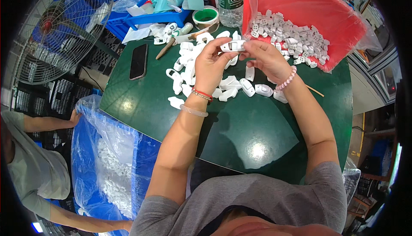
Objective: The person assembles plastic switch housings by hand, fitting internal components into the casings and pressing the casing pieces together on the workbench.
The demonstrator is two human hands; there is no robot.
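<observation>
Two hands, one white shell

The left hand (208, 68) pinches the white shell (234, 46) by its left end, thumb below and fingers above. The right hand (272, 62) brings half-curled fingertips to the other end; whether they grip the shell or some small part there, I cannot tell. To work well, the left pinch should probably stay firm but light, leaving the openings uncovered, with the right fingertips pressing straight. Loose shells (189, 66) crowd beside the left wrist; small white pieces (309, 40) lie beyond the right hand.
</observation>
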